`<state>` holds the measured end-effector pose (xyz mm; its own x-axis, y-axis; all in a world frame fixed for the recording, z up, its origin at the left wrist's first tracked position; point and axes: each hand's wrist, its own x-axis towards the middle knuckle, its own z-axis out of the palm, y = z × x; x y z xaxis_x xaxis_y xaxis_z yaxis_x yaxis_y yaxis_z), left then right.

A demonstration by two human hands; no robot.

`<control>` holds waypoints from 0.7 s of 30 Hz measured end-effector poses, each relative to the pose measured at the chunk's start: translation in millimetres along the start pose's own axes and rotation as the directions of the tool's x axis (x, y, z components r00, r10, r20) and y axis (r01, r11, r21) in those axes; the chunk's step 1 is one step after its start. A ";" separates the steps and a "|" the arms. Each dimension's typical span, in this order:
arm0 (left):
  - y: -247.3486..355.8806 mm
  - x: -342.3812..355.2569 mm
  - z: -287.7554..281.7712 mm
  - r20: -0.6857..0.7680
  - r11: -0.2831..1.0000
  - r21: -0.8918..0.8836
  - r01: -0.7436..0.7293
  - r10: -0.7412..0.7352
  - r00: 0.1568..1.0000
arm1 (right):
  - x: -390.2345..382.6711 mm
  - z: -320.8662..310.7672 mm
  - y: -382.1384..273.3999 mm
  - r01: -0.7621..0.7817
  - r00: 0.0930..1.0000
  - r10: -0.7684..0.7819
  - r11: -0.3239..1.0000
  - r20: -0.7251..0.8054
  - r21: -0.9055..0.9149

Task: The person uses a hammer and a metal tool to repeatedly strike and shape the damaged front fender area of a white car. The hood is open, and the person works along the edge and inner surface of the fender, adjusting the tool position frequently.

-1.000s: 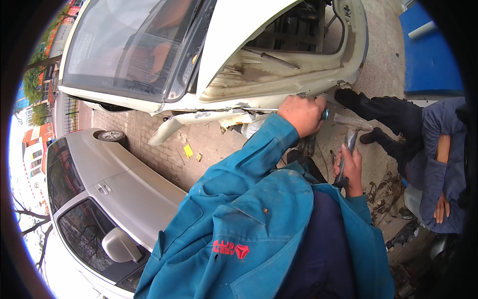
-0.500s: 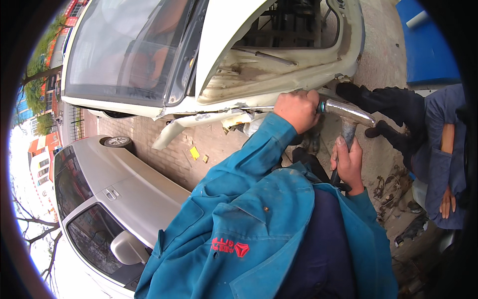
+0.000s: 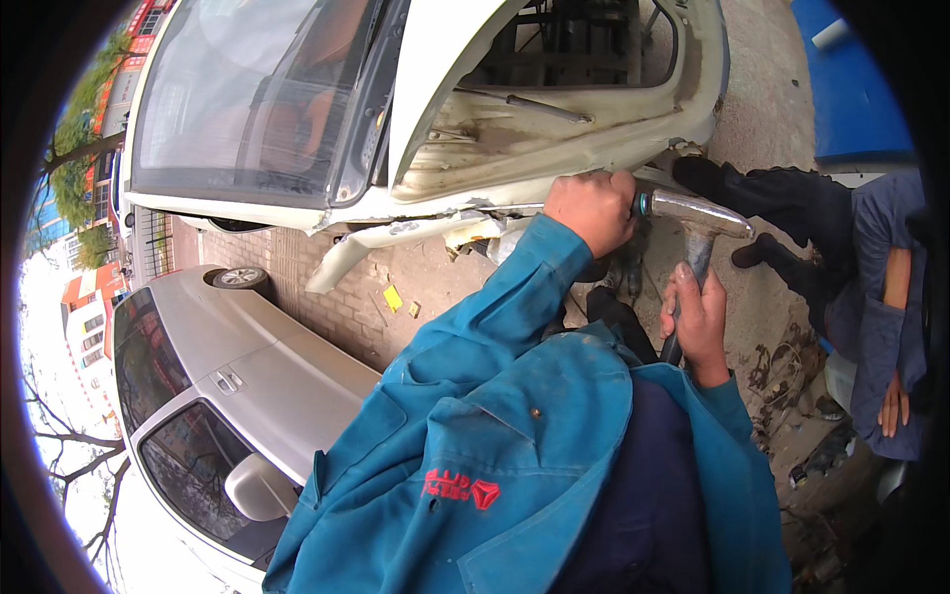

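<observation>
Work looks partway: strip (image 3: 341, 263) juts from the lower edge of the cream car (image 3: 554, 166), its left end out over the ground (image 3: 346, 332), torn bits along the seam, so some of that edge is already apart. Toward the left hand (image 3: 592, 213) the strip runs close along the body and seems attached there, so I'd judge the edge unfinished; join is small and hard to read. Left hand is a closed fist, fingers wrapped tight round the handle of what looks like a screwdriver (image 3: 520, 207). Shank points left along the car edge to the seam; can't make out the tip or how deep it sits. Teal butt sticks out right of the fist. Right hand (image 3: 699, 322) is clamped on the handle of the hammer (image 3: 698, 212), thumb lying along it, handle roughly upright in view. Hammer head is right at the screwdriver's butt, touching or just beside, can't tell which. Neither hand is on the strip itself. Yellow scrap (image 3: 393, 298) on the ground below the strip, silver car (image 3: 287, 361) lower left, another person's sleeve (image 3: 896, 342) far right, well apart from the tools.
</observation>
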<state>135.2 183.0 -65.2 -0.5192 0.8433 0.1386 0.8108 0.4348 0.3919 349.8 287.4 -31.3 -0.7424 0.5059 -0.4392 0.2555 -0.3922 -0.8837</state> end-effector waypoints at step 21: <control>-3.5 3.5 -1.9 -0.027 1.000 -0.020 0.006 -0.006 1.000 | 4.9 6.9 -5.6 0.160 0.965 -0.110 0.967 -0.237 0.200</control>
<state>130.0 183.8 -64.4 -0.5312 0.8319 0.1606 0.8023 0.4330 0.4109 340.4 286.8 -27.4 -0.5977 0.7138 -0.3650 0.0045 -0.4522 -0.8919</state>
